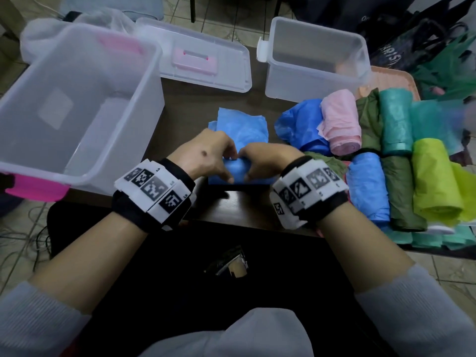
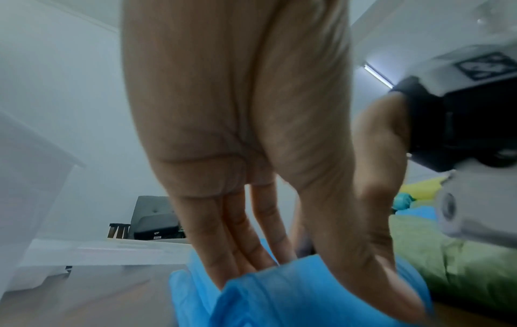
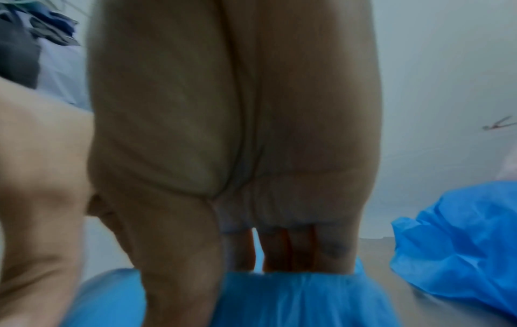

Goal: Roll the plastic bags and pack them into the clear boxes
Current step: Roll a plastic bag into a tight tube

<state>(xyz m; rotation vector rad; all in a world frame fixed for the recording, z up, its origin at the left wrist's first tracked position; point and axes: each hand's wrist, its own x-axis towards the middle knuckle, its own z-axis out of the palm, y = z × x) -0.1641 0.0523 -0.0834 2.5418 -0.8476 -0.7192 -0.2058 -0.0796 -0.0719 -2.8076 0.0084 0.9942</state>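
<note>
A light blue plastic bag (image 1: 240, 124) lies flat on the dark table, its near end rolled into a tube (image 1: 238, 172). My left hand (image 1: 226, 163) and right hand (image 1: 251, 166) grip that tube side by side. In the left wrist view the fingers (image 2: 243, 243) reach behind the blue roll (image 2: 293, 298) and the thumb lies on its front. The right wrist view shows the fingers (image 3: 291, 250) tucked behind the same roll (image 3: 293, 298). A large clear box (image 1: 144, 81) with pink handles stands at the left, and a small clear box (image 1: 316, 29) at the back right.
A clear lid with a pink handle (image 1: 195, 60) lies between the boxes. To the right, on a pink tray (image 1: 391, 78), lie several rolled bags: pink (image 1: 340, 119), teal (image 1: 395, 124), lime (image 1: 435, 179), blue (image 1: 368, 186), dark green (image 1: 401, 194). A loose blue bag (image 1: 296, 124) sits beside them.
</note>
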